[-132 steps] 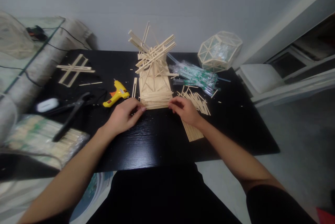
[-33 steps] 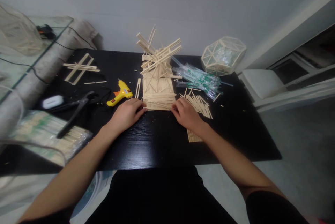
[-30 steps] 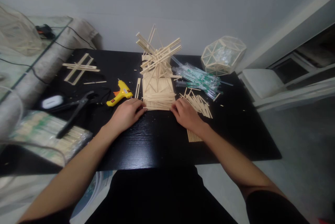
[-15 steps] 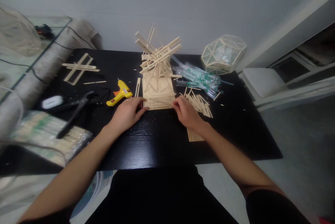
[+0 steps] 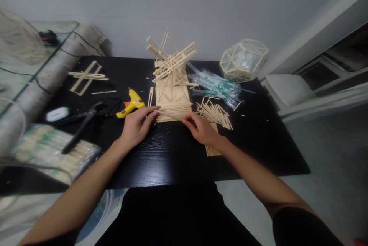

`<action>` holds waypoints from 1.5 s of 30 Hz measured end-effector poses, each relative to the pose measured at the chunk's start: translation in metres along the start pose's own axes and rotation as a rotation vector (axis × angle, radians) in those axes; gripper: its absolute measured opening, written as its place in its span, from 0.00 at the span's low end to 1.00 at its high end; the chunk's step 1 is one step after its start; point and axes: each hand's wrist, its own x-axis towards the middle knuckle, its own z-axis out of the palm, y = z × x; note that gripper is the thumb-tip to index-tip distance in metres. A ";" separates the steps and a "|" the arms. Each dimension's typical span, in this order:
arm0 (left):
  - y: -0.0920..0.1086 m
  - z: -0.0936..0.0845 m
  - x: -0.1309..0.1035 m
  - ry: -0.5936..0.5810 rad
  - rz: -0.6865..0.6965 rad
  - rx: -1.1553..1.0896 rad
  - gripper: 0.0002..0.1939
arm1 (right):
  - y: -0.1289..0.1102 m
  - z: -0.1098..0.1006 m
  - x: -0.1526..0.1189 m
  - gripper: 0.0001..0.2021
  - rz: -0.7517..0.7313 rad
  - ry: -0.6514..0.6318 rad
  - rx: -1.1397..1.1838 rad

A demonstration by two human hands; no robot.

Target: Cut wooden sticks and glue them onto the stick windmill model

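A thin wooden stick (image 5: 171, 115) slants across the front of a windmill-like stick model (image 5: 172, 94). My left hand (image 5: 138, 124) pinches its left end between thumb and fingers. At the other end, lower and nearer to me, my right hand (image 5: 199, 126) is closed on the same stick. Under it lie several loose sticks, crosswise on the model's slatted base. Crossed stick blades rise at the back of the model. Beside my left hand rests a yellow hot glue gun (image 5: 131, 103). A pile of short sticks (image 5: 216, 113) lies just beyond my right hand.
Plastic-wrapped packs (image 5: 220, 87) and a stick-framed polyhedron (image 5: 244, 60) are at the back right. On the left are a crossed stick frame (image 5: 88, 76), dark pliers (image 5: 86, 123), a white case (image 5: 57, 114) and a bagged bundle of sticks (image 5: 57, 148). A slatted panel (image 5: 212, 151) lies near my right wrist.
The stick's right end has swung toward me with my right hand, which has moved a little left. My left hand has shifted slightly left, keeping hold of its end.
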 end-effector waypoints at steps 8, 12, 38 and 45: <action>0.006 0.004 0.000 -0.110 -0.042 -0.140 0.13 | -0.008 0.006 0.000 0.06 0.113 -0.064 0.299; 0.010 0.005 0.001 -0.173 -0.096 -0.199 0.15 | -0.008 0.010 -0.002 0.09 0.205 -0.150 0.518; 0.007 0.014 0.003 -0.094 -0.294 -0.572 0.17 | -0.016 0.009 -0.003 0.14 0.436 -0.411 0.861; 0.005 0.014 0.004 -0.212 -0.341 -0.579 0.15 | -0.015 0.013 -0.006 0.17 0.394 -0.394 0.729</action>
